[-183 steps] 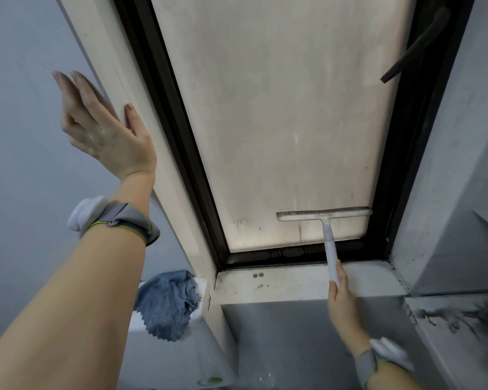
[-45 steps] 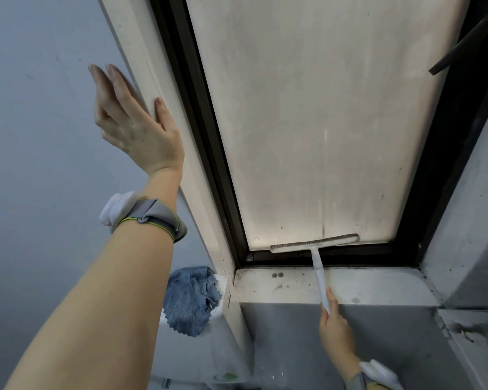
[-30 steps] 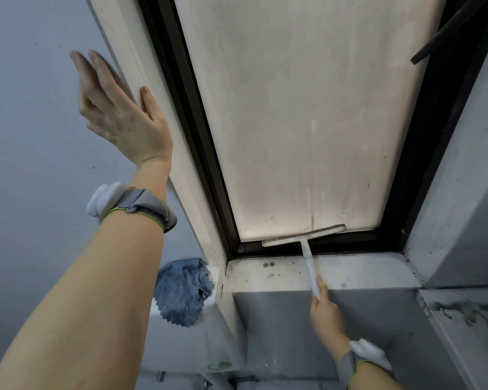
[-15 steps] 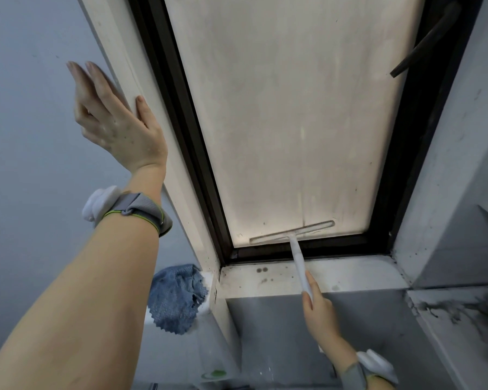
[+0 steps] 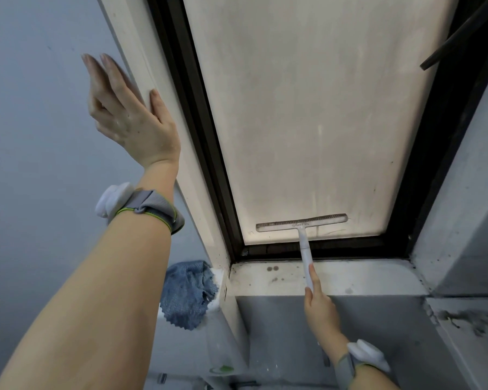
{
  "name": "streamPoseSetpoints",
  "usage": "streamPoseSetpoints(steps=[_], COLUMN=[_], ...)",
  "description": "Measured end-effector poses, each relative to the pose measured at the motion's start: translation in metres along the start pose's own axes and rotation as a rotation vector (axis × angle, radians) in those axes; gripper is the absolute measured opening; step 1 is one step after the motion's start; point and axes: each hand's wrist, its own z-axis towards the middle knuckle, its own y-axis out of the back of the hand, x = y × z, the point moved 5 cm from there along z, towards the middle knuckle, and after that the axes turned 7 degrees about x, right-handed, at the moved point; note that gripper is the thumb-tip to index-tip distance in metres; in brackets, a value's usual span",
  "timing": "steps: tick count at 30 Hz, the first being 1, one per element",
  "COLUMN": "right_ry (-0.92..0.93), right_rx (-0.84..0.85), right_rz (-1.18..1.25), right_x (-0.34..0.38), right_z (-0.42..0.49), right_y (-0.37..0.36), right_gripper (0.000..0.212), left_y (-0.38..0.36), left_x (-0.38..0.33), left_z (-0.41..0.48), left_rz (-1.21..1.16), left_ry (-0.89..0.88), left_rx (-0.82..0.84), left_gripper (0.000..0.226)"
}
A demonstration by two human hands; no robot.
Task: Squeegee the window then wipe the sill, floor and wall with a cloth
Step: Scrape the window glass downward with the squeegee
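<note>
The right hand (image 5: 320,308) holds the lower end of the white handle of the squeegee (image 5: 302,223). The fingers are curled round the handle and the forefinger lies straight along it. The handle goes up across the sill (image 5: 355,277) and over the black bottom frame (image 5: 335,247). The blade lies flat against the window glass (image 5: 307,108), almost level, near the bottom edge of the pane and a little left of its middle. The glass looks cloudy, with faint vertical streaks above the blade.

The left hand (image 5: 130,119) holds nothing. Its fingers are straight and together, and it rests against the outer edge of the white window jamb (image 5: 152,66), with the thumb on the face of the jamb. Each wrist has a grey wristband (image 5: 152,208) with a white piece on it.

The blue cloth (image 5: 185,294) lies crumpled just left of the lower corner of the jamb, and its zigzag edge hangs down. The sill has some dark spots. A dark window handle (image 5: 459,38) is at the top right. The grey wall (image 5: 26,136) fills the left side, and the ledge (image 5: 468,322) at the lower right has black dirt.
</note>
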Motion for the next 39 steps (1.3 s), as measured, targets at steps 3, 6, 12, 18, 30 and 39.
streamPoseSetpoints(steps=[3,6,12,18,30,39], right_ry=[-0.011,-0.029,-0.043,-0.066,-0.011,0.112], right_rx=[0.004,0.011,0.029,0.06,0.015,-0.212], right_rz=[0.0,0.0,-0.013,-0.075,-0.018,0.13], right_x=[-0.004,-0.009,-0.014,-0.026,-0.029,-0.039], right_z=[0.002,0.003,0.002,-0.002,-0.015,0.004], right_y=[-0.003,-0.004,-0.008,-0.015,-0.004,0.071], right_gripper=[0.059,0.059,0.059,0.059,0.054,0.056], left_y=[-0.001,-0.001,-0.001,0.0,0.002,0.002], left_x=[0.0,0.0,-0.001,-0.001,-0.002,-0.003], left_z=[0.0,0.0,0.0,0.0,-0.001,-0.002], left_rz=[-0.001,-0.001,0.0,-0.005,0.002,0.016], left_ry=[-0.003,-0.004,-0.006,-0.004,0.002,0.028], left_rx=[-0.003,-0.004,-0.003,-0.003,0.017,0.071], left_gripper=[0.061,0.061,0.061,0.061,0.061,0.063])
